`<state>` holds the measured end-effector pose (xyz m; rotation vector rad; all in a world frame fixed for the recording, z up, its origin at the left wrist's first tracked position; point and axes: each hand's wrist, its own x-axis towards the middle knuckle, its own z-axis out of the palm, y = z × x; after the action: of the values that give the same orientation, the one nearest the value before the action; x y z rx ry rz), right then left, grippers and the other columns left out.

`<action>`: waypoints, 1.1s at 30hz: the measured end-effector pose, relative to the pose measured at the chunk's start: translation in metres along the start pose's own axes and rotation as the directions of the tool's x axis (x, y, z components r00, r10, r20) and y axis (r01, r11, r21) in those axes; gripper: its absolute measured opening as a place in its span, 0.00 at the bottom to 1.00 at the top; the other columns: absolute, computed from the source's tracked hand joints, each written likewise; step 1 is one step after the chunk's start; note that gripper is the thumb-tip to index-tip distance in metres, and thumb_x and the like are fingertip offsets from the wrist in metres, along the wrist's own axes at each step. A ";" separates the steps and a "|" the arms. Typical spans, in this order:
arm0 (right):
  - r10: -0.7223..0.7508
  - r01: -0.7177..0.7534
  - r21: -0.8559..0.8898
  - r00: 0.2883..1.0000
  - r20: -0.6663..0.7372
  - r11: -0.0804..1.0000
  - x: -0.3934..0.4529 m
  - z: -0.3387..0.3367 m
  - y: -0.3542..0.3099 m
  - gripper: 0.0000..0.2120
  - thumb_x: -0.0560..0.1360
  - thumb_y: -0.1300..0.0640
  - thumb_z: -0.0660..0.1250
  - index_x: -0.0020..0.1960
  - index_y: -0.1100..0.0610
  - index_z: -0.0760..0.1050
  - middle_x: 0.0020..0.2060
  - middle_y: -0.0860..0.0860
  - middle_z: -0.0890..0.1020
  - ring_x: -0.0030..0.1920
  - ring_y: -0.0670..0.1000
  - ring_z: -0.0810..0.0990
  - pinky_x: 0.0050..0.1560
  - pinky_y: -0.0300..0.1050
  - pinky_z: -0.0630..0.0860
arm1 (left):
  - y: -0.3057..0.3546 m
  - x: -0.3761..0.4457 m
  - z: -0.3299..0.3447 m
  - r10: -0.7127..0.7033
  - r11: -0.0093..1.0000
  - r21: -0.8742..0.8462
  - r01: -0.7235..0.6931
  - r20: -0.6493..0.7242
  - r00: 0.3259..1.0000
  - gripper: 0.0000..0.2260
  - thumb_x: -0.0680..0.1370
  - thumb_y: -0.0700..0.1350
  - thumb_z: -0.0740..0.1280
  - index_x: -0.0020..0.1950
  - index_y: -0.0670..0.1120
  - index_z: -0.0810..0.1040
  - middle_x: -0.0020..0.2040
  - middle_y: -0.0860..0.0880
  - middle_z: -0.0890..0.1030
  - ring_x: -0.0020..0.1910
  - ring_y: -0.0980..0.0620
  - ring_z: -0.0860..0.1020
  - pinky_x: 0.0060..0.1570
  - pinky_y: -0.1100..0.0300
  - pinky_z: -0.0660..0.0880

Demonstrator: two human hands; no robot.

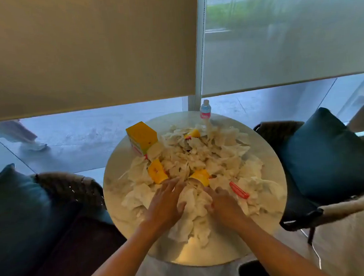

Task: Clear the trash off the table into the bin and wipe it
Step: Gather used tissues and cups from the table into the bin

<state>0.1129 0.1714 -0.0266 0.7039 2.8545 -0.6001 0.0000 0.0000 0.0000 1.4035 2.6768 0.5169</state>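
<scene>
Window seating by blinds

Two beige blinds (88, 54) are hanging low over a window (287, 33), daylight coming in beneath; wicker chairs (69, 186) with teal cushions (325, 151) are sitting either side, grey pavement (88, 138) showing outside.

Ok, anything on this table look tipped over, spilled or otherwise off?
Yes. Crumpled tissues are strewn across most of the round table. Two yellow cups lie on their sides among them. The bottle and yellow box stand upright at the far edge.
</scene>
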 end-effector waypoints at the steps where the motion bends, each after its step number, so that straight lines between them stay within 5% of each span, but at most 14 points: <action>1: 0.023 -0.022 -0.012 0.998 0.055 1.000 0.000 0.005 0.000 0.27 0.79 0.47 0.60 0.76 0.45 0.57 0.68 0.55 0.68 0.67 0.56 0.69 0.65 0.48 0.69 | 0.001 -0.003 0.005 -0.004 1.000 0.001 0.004 0.072 0.997 0.22 0.78 0.53 0.63 0.72 0.55 0.66 0.76 0.51 0.63 0.74 0.48 0.61 0.70 0.52 0.64; 8: 0.069 -0.061 -0.102 0.994 0.079 0.993 0.014 0.043 0.001 0.20 0.79 0.50 0.59 0.70 0.51 0.68 0.62 0.55 0.74 0.62 0.58 0.72 0.59 0.51 0.73 | -0.001 -0.018 0.036 0.003 1.000 0.007 -0.005 0.235 0.972 0.10 0.79 0.49 0.62 0.60 0.54 0.75 0.76 0.53 0.62 0.72 0.49 0.62 0.66 0.55 0.67; 13: 0.060 -0.063 -0.059 0.997 -0.046 0.996 0.018 0.050 0.003 0.13 0.79 0.55 0.56 0.57 0.54 0.78 0.51 0.53 0.79 0.52 0.55 0.77 0.50 0.48 0.74 | -0.004 -0.016 0.043 -0.022 0.999 -0.027 0.031 0.292 0.956 0.12 0.80 0.49 0.62 0.62 0.55 0.75 0.78 0.51 0.55 0.73 0.47 0.63 0.63 0.54 0.70; 16: 0.074 -0.076 -0.037 0.995 -0.061 0.996 0.019 0.054 0.007 0.13 0.79 0.55 0.57 0.60 0.53 0.76 0.53 0.54 0.78 0.54 0.56 0.76 0.51 0.48 0.73 | -0.007 -0.008 0.048 -0.058 0.997 -0.022 0.069 0.341 0.938 0.14 0.80 0.50 0.61 0.65 0.56 0.74 0.79 0.50 0.51 0.73 0.45 0.64 0.61 0.52 0.73; 19: 0.095 -0.096 -0.007 0.993 -0.068 0.995 0.018 0.060 0.010 0.13 0.78 0.53 0.59 0.59 0.52 0.77 0.52 0.53 0.78 0.55 0.57 0.76 0.53 0.48 0.72 | -0.010 0.000 0.053 -0.017 1.000 -0.008 0.023 0.406 0.914 0.16 0.80 0.49 0.59 0.68 0.51 0.73 0.77 0.48 0.59 0.73 0.45 0.65 0.64 0.52 0.72; 23: 0.152 -0.140 0.094 0.979 -0.136 0.986 0.018 0.065 0.010 0.12 0.78 0.55 0.58 0.48 0.53 0.81 0.46 0.52 0.80 0.49 0.55 0.77 0.48 0.47 0.73 | -0.018 0.006 0.056 0.025 1.000 -0.019 -0.019 0.394 0.919 0.16 0.80 0.46 0.58 0.65 0.44 0.75 0.67 0.47 0.73 0.66 0.48 0.72 0.62 0.53 0.73; 28: 0.250 -0.177 0.308 0.943 -0.217 0.935 0.018 0.060 0.000 0.11 0.78 0.55 0.60 0.44 0.54 0.80 0.42 0.51 0.75 0.43 0.52 0.74 0.41 0.46 0.72 | -0.029 0.009 0.056 0.021 0.997 -0.073 0.005 0.352 0.936 0.18 0.80 0.46 0.59 0.71 0.49 0.70 0.74 0.49 0.65 0.70 0.48 0.68 0.66 0.56 0.68; 33: 0.336 -0.177 0.502 0.909 -0.246 0.846 0.017 0.039 -0.018 0.06 0.78 0.54 0.64 0.48 0.53 0.79 0.47 0.51 0.74 0.45 0.50 0.75 0.47 0.45 0.74 | -0.033 0.014 0.061 -0.017 0.997 -0.065 0.044 0.377 0.926 0.13 0.78 0.44 0.63 0.62 0.54 0.72 0.77 0.45 0.55 0.66 0.42 0.71 0.59 0.53 0.74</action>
<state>0.0913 0.1477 -0.0599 1.3614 2.8259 -1.2608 -0.0202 0.0097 -0.0668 1.2864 2.3452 0.3002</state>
